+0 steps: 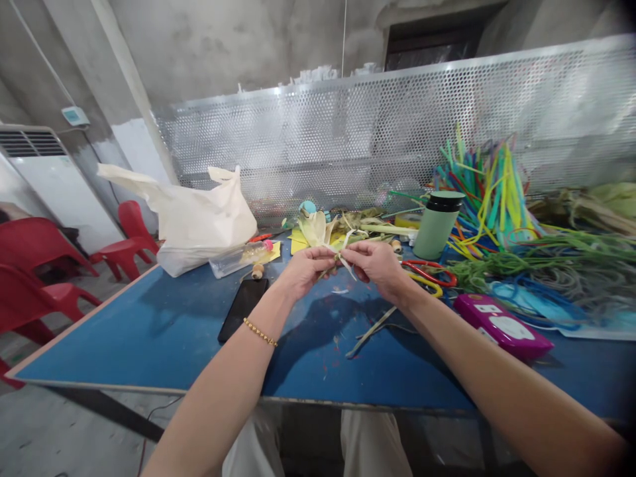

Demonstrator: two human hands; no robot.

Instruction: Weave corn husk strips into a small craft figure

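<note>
Both my hands meet just above the blue table (173,344), their fingertips nearly touching. My left hand (309,270) is closed in a pinch on the stem end of a pale, husk-like piece (315,230), whose broad leafy part spreads above the fingers. My right hand (373,264) pinches a narrow whitish strip (350,265), and its loose end hangs beside the thumb. Where the strip meets the stem is mostly covered by fingers. Close to my right hand lie scissors with red handles (433,272) and yellow-handled ones (430,285).
At the left are a white plastic bag (199,215), a clear bottle (238,258) and a black phone (242,310). A green tumbler (436,226), colourful pipe cleaners (489,192), green cords (556,262) and a magenta packet (501,326) occupy the right. Perforated metal mesh (298,146) stands behind.
</note>
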